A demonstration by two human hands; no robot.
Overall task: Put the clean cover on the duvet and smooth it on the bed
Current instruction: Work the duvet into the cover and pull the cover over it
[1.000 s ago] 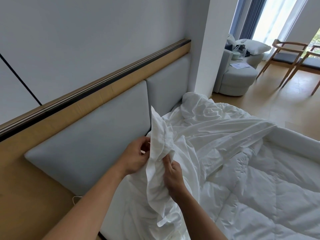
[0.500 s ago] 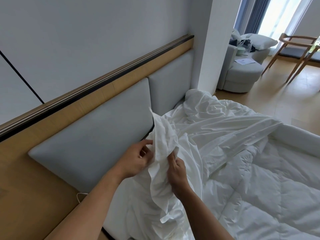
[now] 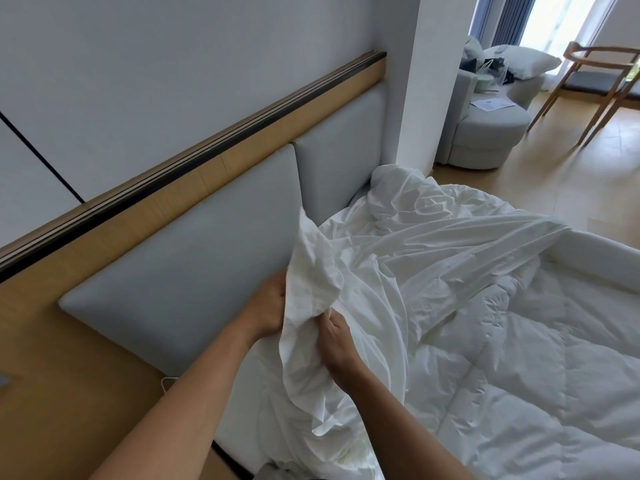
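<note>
From the head camera, a padded grey headboard [image 3: 180, 271] runs along the wall on the left and ends at a white pillar [image 3: 412, 98]. Beyond it are a round grey sofa [image 3: 485, 133] and a wooden chair [image 3: 595, 74] on a pale floor [image 3: 554, 174].

On the bed, the quilted duvet [image 3: 519, 375] lies bare on the right. The white cover [image 3: 415, 258] is rumpled over its headboard end and does not yet enclose it. Both hands lift a bunched corner of the cover just beside the headboard. The left hand [image 3: 268, 306] grasps it from the headboard side, its fingertips hidden in the cloth. The right hand [image 3: 337, 336] pinches the same bunch with curled fingers.

The likeliest trouble is picking the wrong layer. The corner is crumpled, so a fold could pass for the seam and the cover would go on twisted. The slack cloth hanging below the hands could also slide into the gap by the headboard or snag there.

There is little room on the left, where the headboard stands close to the hands. The right is open across the duvet as far as the raised bed edge [image 3: 606, 258], with free floor beyond the far corner.
</note>
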